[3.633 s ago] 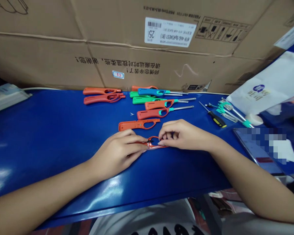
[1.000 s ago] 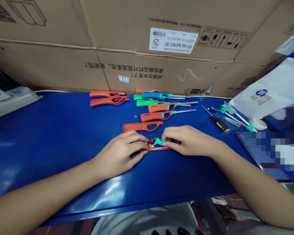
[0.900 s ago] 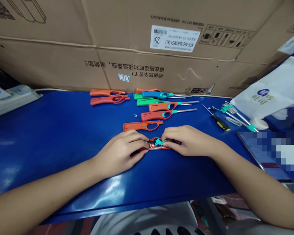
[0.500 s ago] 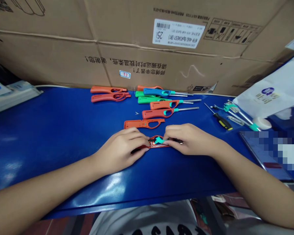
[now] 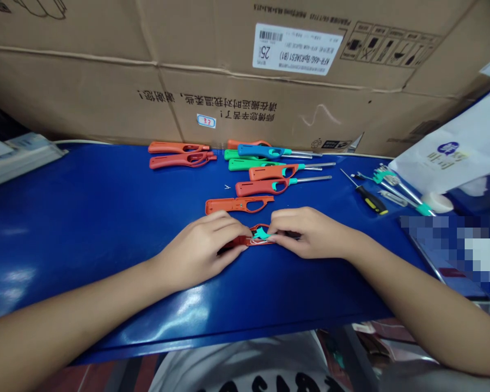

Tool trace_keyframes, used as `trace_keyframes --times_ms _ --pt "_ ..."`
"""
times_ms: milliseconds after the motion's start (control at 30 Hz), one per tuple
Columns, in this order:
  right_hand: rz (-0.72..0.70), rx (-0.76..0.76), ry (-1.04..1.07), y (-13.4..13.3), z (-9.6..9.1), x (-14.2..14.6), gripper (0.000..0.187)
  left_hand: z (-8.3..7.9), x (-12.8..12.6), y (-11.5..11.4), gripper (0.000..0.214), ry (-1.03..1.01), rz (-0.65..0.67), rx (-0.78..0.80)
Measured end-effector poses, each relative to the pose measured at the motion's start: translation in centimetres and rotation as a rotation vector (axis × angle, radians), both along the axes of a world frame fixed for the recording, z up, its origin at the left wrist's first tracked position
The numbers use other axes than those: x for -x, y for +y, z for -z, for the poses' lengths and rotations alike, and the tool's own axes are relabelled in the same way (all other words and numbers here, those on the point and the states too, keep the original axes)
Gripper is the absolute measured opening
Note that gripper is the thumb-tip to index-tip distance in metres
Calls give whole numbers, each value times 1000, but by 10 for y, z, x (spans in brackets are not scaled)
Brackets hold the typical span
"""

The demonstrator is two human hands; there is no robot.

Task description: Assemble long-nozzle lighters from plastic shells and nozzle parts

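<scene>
An open orange lighter shell (image 5: 259, 240) lies on the blue table (image 5: 90, 218) between my hands. My left hand (image 5: 200, 251) grips its left end with fingers closed. My right hand (image 5: 306, 231) pinches a small teal trigger piece (image 5: 263, 234) at the shell's middle. A second orange shell half (image 5: 237, 204) lies just behind my hands.
Several assembled stick lighters (image 5: 275, 171) in orange, green and blue lie further back, with two orange shells (image 5: 179, 154) to their left. A black-handled screwdriver (image 5: 367, 198) and metal parts lie at right, beside a white bag (image 5: 453, 147). Cardboard boxes (image 5: 237, 71) wall the back.
A teal trigger piece has appeared in the shell under my right fingers. Both hands have stayed on the shell, with only small finger shifts.
</scene>
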State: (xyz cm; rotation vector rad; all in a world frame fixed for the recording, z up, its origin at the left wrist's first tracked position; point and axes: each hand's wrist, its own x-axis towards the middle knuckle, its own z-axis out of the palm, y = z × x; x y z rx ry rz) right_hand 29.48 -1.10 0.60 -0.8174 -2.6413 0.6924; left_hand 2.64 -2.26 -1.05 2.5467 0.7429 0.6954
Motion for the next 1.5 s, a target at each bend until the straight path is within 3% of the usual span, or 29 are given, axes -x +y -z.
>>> trace_keyframes --times_ms 433,833,1133,1500 --pt "-11 60 56 1 -6 -1 18 2 0 -4 15 -5 -8 66" --pt "-11 -64 -71 -2 -6 -1 18 1 -2 -4 12 -40 -10 60" --pt "-65 -111 -29 -2 -3 0 19 0 -1 -4 12 -35 -11 58" --pt "-55 -20 5 -1 -5 -1 19 -1 -2 -3 15 1 -14 45"
